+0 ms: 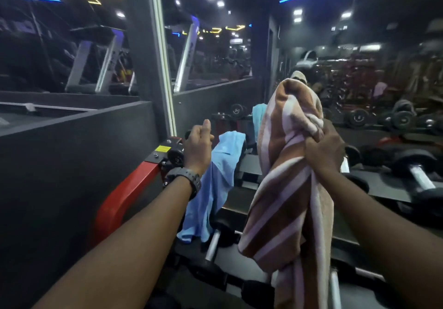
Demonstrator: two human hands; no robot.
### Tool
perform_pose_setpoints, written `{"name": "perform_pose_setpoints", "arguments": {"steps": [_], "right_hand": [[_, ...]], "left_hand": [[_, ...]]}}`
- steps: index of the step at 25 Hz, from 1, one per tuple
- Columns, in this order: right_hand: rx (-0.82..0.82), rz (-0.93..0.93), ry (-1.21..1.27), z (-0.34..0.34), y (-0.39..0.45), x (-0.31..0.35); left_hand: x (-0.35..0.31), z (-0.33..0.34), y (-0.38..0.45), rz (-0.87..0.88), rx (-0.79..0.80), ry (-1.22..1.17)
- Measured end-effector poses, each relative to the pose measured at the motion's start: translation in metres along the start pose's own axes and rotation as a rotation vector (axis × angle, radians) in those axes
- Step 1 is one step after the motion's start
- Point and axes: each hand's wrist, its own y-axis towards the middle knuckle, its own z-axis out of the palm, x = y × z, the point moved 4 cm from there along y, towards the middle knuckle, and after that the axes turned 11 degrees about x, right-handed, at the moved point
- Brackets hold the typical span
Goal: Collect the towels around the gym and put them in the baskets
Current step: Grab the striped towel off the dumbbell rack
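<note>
the right hand (323, 151) has its fingers (311, 143) clenched around a bunched brown-and-white striped towel (285, 176), held up over the dumbbell rack (249, 167). the left hand (197, 146) reaches forward with fingers loosely curled, holding nothing, just beside a blue towel (215, 184) draped over the rack's left end. a black watch (183, 180) sits on the left wrist. dumbbells (417, 169) lie on the rack at right.

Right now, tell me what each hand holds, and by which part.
The right hand grips the striped towel, bunched, near its upper end. The left hand holds nothing and hovers by the blue towel.
</note>
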Motion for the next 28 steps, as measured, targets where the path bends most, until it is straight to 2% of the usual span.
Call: {"name": "perform_pose_setpoints", "arguments": {"steps": [5,10,15,18,20,21,22,26,28], "right_hand": [[0.0,0.167,-0.048,0.08,0.006,-0.02],[-0.013,0.163,-0.107,0.149,0.012,-0.01],[-0.041,0.213,-0.222,0.199,0.021,-0.009],[-0.073,0.227,-0.303,0.219,0.028,-0.012],[-0.1,0.239,-0.345,0.226,0.031,-0.014],[-0.108,0.241,-0.359,0.227,0.032,-0.016],[-0.114,0.244,-0.372,0.228,0.032,-0.017],[-0.144,0.258,-0.395,0.22,0.032,-0.014],[-0.196,0.248,-0.36,0.205,0.036,-0.005]], "left_hand": [[0.056,0.014,0.068,-0.05,0.108,0.027],[0.114,0.041,0.132,-0.071,0.208,0.033],[0.193,0.059,0.184,-0.082,0.276,0.213],[0.242,0.079,0.208,-0.275,0.505,0.399],[0.266,0.094,0.208,-0.38,0.668,0.371],[0.272,0.099,0.207,-0.375,0.692,0.335],[0.275,0.102,0.207,-0.338,0.665,0.298],[0.256,0.084,0.216,-0.221,0.391,0.169],[0.23,0.068,0.228,-0.168,0.343,0.111]]}}
